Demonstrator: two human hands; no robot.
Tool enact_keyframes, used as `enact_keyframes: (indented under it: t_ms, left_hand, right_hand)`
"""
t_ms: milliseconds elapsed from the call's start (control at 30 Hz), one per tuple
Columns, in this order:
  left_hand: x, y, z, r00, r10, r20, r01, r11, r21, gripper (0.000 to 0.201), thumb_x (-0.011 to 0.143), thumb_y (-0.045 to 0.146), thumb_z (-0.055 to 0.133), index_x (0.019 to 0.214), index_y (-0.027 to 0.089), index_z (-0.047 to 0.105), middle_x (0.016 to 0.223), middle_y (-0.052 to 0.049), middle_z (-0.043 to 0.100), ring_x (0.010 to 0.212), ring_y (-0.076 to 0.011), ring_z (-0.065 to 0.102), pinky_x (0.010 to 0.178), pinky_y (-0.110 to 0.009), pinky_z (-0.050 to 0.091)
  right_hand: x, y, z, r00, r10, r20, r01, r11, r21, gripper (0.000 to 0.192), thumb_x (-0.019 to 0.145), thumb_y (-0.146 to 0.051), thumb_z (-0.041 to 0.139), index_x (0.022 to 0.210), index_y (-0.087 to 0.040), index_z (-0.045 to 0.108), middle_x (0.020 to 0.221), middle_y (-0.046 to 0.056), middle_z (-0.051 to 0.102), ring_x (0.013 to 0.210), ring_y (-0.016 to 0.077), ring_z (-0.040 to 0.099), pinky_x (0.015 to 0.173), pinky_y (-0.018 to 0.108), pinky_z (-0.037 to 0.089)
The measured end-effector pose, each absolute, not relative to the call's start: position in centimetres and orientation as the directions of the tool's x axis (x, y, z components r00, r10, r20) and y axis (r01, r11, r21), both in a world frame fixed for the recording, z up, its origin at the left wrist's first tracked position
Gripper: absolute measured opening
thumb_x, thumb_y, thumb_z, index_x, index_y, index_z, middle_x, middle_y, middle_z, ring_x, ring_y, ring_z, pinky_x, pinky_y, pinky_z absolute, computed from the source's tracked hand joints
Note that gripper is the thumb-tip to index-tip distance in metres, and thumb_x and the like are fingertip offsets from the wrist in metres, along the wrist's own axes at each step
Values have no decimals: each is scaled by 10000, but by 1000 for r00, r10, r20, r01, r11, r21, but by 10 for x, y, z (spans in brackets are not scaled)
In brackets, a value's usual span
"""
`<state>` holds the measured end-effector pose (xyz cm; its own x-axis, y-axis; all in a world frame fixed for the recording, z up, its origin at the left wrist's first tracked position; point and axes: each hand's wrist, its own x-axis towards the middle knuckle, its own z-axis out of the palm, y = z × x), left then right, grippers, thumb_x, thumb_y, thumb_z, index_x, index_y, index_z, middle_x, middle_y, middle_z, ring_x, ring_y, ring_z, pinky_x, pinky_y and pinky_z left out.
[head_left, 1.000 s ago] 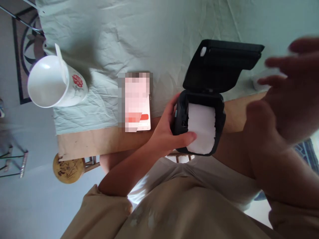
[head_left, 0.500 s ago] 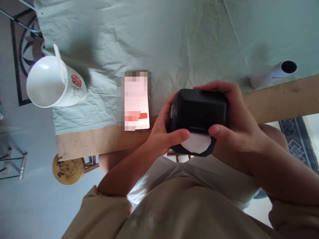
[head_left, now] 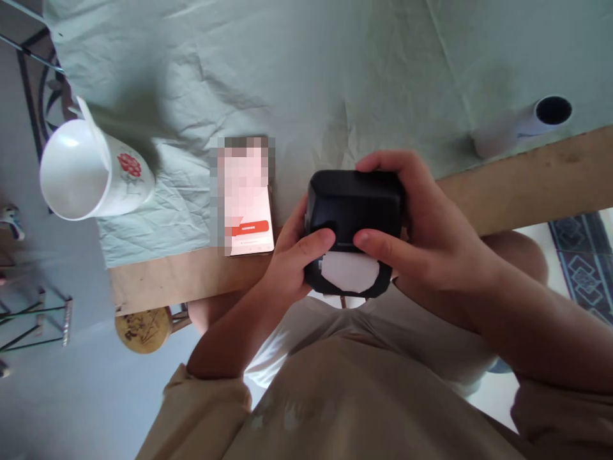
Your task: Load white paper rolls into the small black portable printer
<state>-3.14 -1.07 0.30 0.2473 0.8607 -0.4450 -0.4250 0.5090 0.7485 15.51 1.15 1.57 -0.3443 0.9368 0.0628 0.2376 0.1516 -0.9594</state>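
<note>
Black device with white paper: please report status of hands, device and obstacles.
Left hand and right hand gripping black device. Cover down, white paper showing at near edge. Phone beside left hand; no blockage seen.

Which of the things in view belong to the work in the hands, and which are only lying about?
In use:
black device, held by left hand and right hand
white paper in it

Apparently just lying about:
lit phone
flowered white container
white cylinder
</note>
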Motion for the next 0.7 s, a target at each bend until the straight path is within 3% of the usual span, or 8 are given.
enact_keyframes:
  t_ms: [200,333,533,700]
  left_hand:
    - [-28,-8,0,251,868,-428,-426,497,756,626,703,474,879,1243,241,663,1042,-74,772,875,-270,768,609,-303,587]
    - [-22,-9,3,205,883,-423,-464,468,752,623,679,413,909,1227,232,675,983,-58,766,873,-273,780,636,-311,630]
    - [-12,-4,13,201,869,-452,-472,491,732,399,876,306,738,1238,163,652,849,-30,726,857,-278,792,608,-311,633]
    - [-11,-4,7,228,932,-280,-444,356,823,417,930,335,688,1284,117,652,979,-81,771,988,-322,766,659,-331,633]
  right_hand:
    - [165,21,1,-397,910,119,199,212,-957,614,855,-569,716,1328,-288,442,1298,61,612,1100,217,623,929,378,581]
    - [170,23,-4,-437,881,181,165,276,-947,604,876,-571,698,1331,-280,428,1302,63,593,1132,205,613,994,373,559]
    - [170,25,0,-400,875,273,214,379,-900,521,912,-557,638,1291,-251,451,1358,57,546,1269,187,571,1142,362,494]
    - [172,25,-1,-385,880,280,339,417,-843,494,914,-593,548,1289,-285,453,1357,43,521,1308,188,552,1148,355,502]
